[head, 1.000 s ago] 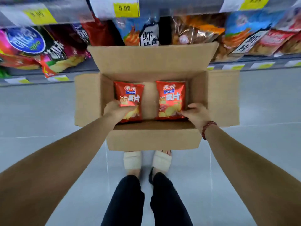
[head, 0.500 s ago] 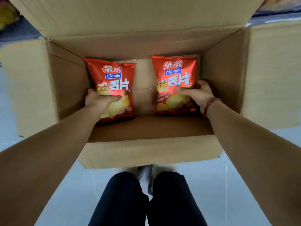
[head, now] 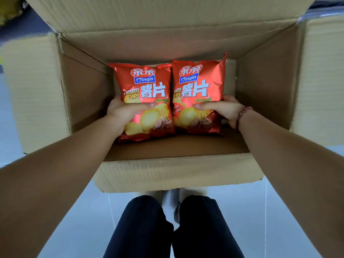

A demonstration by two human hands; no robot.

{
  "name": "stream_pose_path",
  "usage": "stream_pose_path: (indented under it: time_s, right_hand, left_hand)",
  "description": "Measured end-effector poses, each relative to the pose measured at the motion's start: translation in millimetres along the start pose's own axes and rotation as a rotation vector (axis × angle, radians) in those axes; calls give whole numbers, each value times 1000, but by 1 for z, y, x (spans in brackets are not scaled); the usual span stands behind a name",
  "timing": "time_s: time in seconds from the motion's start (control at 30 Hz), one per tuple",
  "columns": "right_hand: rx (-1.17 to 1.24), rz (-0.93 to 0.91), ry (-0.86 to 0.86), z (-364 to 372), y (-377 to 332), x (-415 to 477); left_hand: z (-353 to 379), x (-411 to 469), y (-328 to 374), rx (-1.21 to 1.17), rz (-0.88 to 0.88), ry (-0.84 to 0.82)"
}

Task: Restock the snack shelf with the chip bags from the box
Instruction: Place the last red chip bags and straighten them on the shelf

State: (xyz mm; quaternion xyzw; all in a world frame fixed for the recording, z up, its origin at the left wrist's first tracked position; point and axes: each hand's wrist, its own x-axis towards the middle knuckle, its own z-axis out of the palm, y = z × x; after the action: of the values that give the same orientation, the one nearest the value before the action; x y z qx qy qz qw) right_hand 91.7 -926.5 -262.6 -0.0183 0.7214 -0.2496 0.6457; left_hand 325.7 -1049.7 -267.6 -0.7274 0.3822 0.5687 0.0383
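Starting nearest the camera: the person's legs (head: 173, 229) in dark trousers stand on a pale floor (head: 251, 220), just behind the box (head: 176, 174), whose near flap hangs toward them. Both forearms reach over that flap into the open box.

Grip state: the left hand (head: 122, 114) holds the left bag (head: 147, 86) at its lower outer edge, with the thumb across the front. The right hand (head: 223, 110), with a beaded bracelet (head: 242, 114) at the wrist, holds the right bag (head: 199, 86) the same way. Each grip is closed on its own bag. The bags stand upright side by side, inner edges touching, inside the box toward its back wall. Whether they rest on the box bottom or are lifted clear cannot be told.

Progress: by judgement, the task is at the pick-up step.
- Two bags are in hand but not yet out of the box.
- No other bags show in the box, so these appear to be the last of its stock.
- Left to do: lift both clear of the flaps, carry them to the shelf and set them in place.
- The shelf is out of view, so its fill level cannot be told.

Labels: each bag is red foil.
- A red-and-white Chinese logo sits at the top.
- Below it, a blue panel reads "inqin" after a heart-shaped first letter.
- "POTATO CHIPS" is printed in yellow beside the large white characters 薯片.
- Smaller print is unreadable.

Beyond the bags, the far flap stands up and fills the top of the view.
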Motion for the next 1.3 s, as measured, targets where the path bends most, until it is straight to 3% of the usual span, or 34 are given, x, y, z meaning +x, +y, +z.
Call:
stream_pose_path:
  time_s: [0.23, 0.37, 0.7, 0.87, 1.3]
  right_hand:
    - [128, -128, 43, -15, -10, -82]
    - [155, -208, -12, -23, -27, -152]
    - [185, -458, -202, -1, -114, -348]
    - [126, -604, -226, 9, -160, -448]
    - [-99, -1110, -297, 61, -314, -735]
  left_hand:
    - [-33, -72, 24, -122, 103, -82]
    - [-70, -135, 36, -140, 187, -214]
    - [-174, -335, 108, -245, 453, -215]
    - [-232, -431, 126, -312, 539, -123]
    - [-402, -684, 193, -488, 986, 99]
